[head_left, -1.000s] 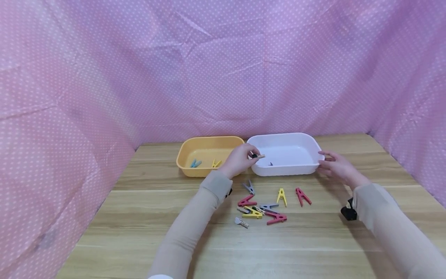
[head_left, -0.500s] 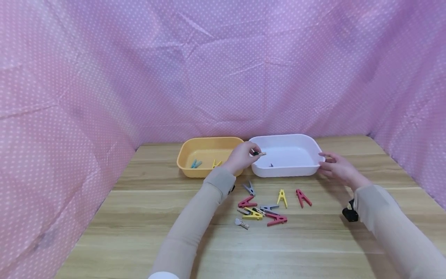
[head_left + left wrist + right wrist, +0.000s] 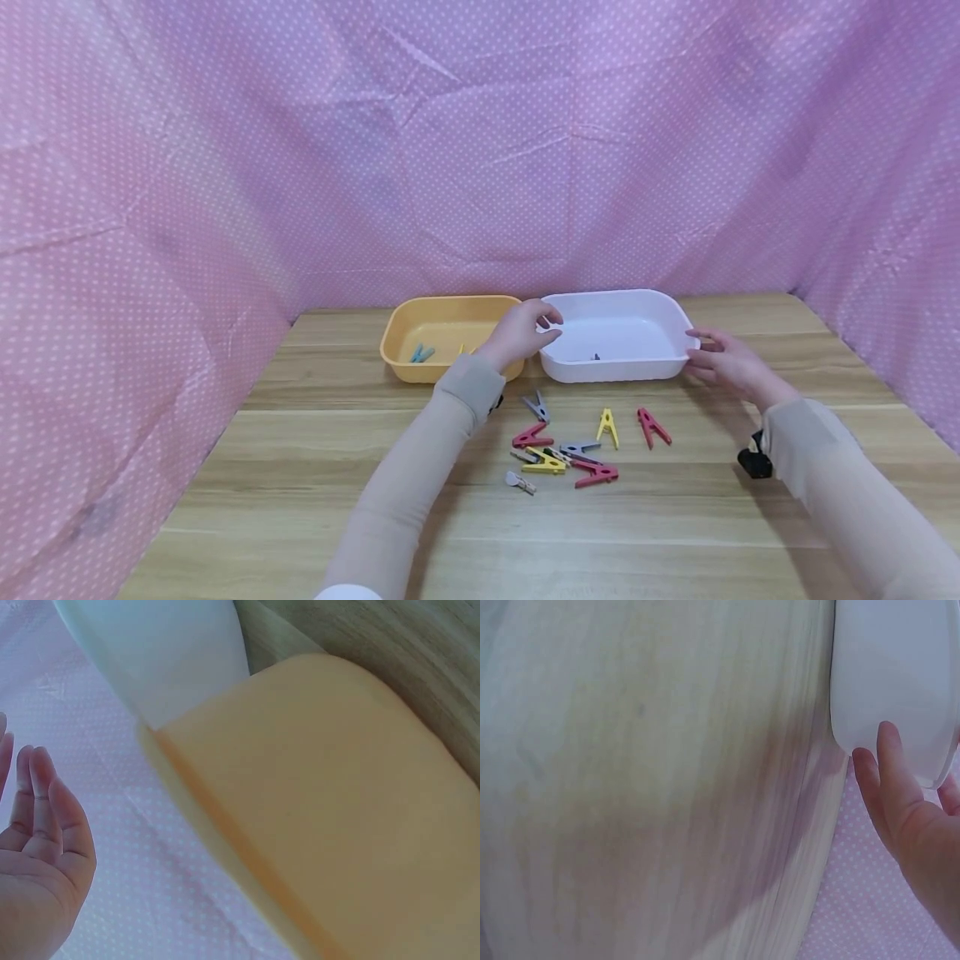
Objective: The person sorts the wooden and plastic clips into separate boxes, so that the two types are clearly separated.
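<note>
My left hand (image 3: 520, 332) hovers over the left end of the white bin (image 3: 618, 372), thumb and fingers apart and holding nothing. In the left wrist view its palm and fingers (image 3: 45, 825) look relaxed. At the bin's right end, my right hand (image 3: 723, 364) rests its extended fingers on the outer wall, also visible in the right wrist view on the white bin (image 3: 892, 667). A small dark piece of a clothespin (image 3: 596, 357) shows inside the white bin, mostly hidden by the near wall. The yellow bin (image 3: 408, 372) holds a blue clothespin (image 3: 422, 353) and a yellow one, partly covered by my left wrist.
In front of the bins lies a loose group of clothespins: a grey one (image 3: 537, 407), a yellow one (image 3: 608, 428), a red one (image 3: 654, 427) and several overlapping. A small wooden clothespin (image 3: 521, 482) lies nearest me. Pink dotted cloth (image 3: 480, 167) hangs behind the wooden table (image 3: 300, 500).
My left hand has let go of a small wooden clothespin with a dark end, and its fingers have parted. The dark piece in the white bin now appears farther right. My right hand stays put.
</note>
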The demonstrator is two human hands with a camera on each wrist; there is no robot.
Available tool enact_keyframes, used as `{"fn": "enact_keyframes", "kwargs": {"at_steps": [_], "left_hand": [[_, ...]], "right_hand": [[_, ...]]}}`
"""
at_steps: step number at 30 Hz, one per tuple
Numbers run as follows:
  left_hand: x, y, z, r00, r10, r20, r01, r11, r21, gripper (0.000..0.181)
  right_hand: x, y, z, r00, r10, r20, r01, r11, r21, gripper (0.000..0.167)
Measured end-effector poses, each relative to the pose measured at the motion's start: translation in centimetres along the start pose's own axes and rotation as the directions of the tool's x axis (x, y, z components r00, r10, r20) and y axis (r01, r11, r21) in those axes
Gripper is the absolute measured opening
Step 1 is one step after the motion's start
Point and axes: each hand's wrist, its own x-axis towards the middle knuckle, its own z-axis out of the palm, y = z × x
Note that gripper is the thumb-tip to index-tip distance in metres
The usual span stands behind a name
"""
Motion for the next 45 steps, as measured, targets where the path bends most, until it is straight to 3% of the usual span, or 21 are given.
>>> {"fn": "enact_keyframes", "kwargs": {"at_steps": [14, 26, 34, 45], "left_hand": [[-1.8, 0.7, -1.4, 0.995, 0.103, -0.016, -0.102, 0.994, 0.042, 0.019], [-3.2, 1.1, -1.7, 0.994, 0.112, -0.002, -0.112, 0.993, 0.032, 0.018], [-4.1, 0.9, -1.6, 0.994, 0.111, 0.007, -0.112, 0.991, 0.074, 0.020], [-5.1, 0.2, -1.2, 0.991, 0.132, 0.028, -0.133, 0.990, 0.050, 0.017]], "right_hand": [[0.0, 0.1, 0.0, 1.000, -0.008, -0.003, 0.008, 1.000, -0.001, 0.060], [-0.1, 0.2, 0.1, 1.000, -0.024, -0.003, 0.025, 0.999, 0.038, 0.060], [-0.1, 0.1, 0.2, 1.000, -0.021, -0.007, 0.022, 1.000, 0.015, 0.059], [-0.2, -0.1, 0.2, 1.000, 0.000, -0.006, 0.001, 0.998, 0.067, 0.058]]}}
